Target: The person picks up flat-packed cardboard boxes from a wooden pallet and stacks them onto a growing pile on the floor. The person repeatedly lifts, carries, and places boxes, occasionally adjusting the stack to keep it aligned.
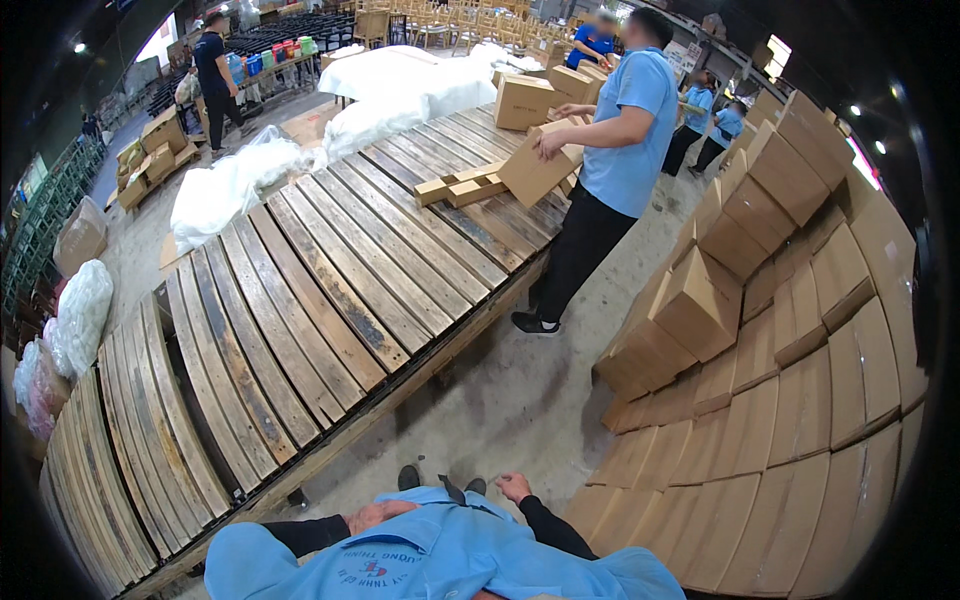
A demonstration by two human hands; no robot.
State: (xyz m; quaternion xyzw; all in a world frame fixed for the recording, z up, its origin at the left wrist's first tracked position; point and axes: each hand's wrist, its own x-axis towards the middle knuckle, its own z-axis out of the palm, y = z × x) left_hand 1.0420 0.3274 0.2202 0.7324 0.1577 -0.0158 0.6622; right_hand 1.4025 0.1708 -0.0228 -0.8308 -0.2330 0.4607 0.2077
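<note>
Biggest by far: the slatted platform (320, 295), left & ahead, weathered slats set side by side w/ gaps, dark stains here & there. It's raised off the floor (560, 400), prob so stuff can be handled w/o stooping. Next, the carton stack (780, 415) on the right: plain brown, flat-sided, packed tight in rows, prob to save space. White plastic sheeting (410, 85) is heaped beyond the platform. Near its far end a co-worker (640, 110) is seen, by whom a carton (540, 172) is held tilted in both hands, maybe for a better grip, w/ narrow brown pieces (470, 187) lying just beside. Smallest = own hands. Right hand (515, 487): fingers loosely curled, nothing seen held, stack not touched. Left hand (378, 514): partly hidden by the blue shirt (440, 550), so can't tell if anything's gripped
</note>
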